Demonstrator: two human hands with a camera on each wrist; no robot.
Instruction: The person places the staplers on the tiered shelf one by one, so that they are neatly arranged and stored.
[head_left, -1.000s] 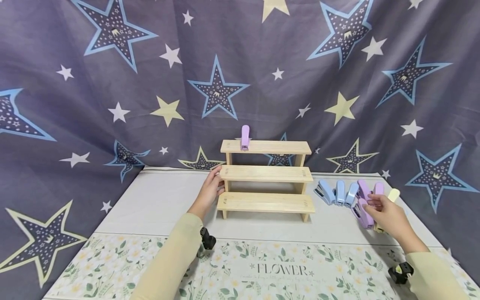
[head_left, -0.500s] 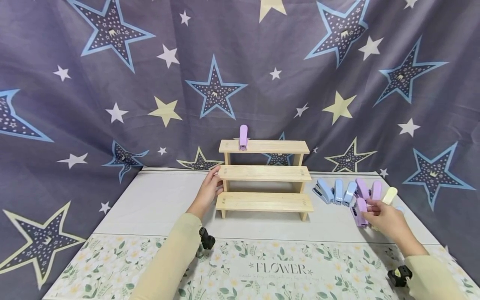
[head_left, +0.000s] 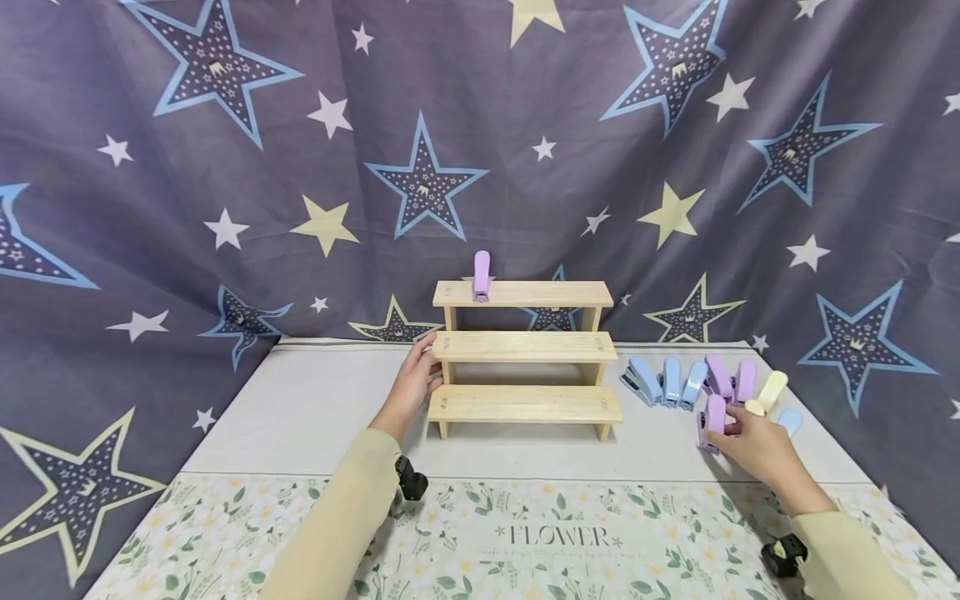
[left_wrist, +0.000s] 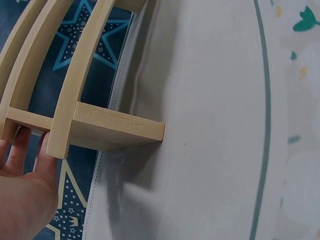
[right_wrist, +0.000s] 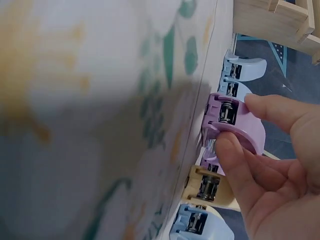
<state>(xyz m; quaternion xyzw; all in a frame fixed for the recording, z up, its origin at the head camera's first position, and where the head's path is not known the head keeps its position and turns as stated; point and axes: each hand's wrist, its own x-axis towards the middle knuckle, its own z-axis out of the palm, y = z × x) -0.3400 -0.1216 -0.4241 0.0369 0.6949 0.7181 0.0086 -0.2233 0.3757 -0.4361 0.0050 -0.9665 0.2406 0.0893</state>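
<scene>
A three-tier wooden display shelf (head_left: 523, 345) stands on the table, a purple stapler (head_left: 482, 277) upright on its top tier. My left hand (head_left: 408, 385) holds the shelf's left side at the middle tier, and in the left wrist view its fingers (left_wrist: 46, 160) touch the wood. To the right of the shelf, my right hand (head_left: 753, 446) pinches another purple stapler (right_wrist: 242, 125) between thumb and fingers. That stapler is upright, at or just above the table; I cannot tell which.
Behind the right hand stand several more staplers: blue ones (head_left: 671, 382), purple ones (head_left: 744, 382) and a yellow one (head_left: 772, 390). Another blue one (head_left: 790, 419) is right of the hand. A floral mat (head_left: 555, 533) covers the table front; a star-patterned curtain (head_left: 420, 67) hangs behind.
My right hand has drawn the purple stapler slightly left, apart from the group, uncovering yellow and blue staplers beside it. The left hand stays on the shelf. The head view has shifted slightly.
</scene>
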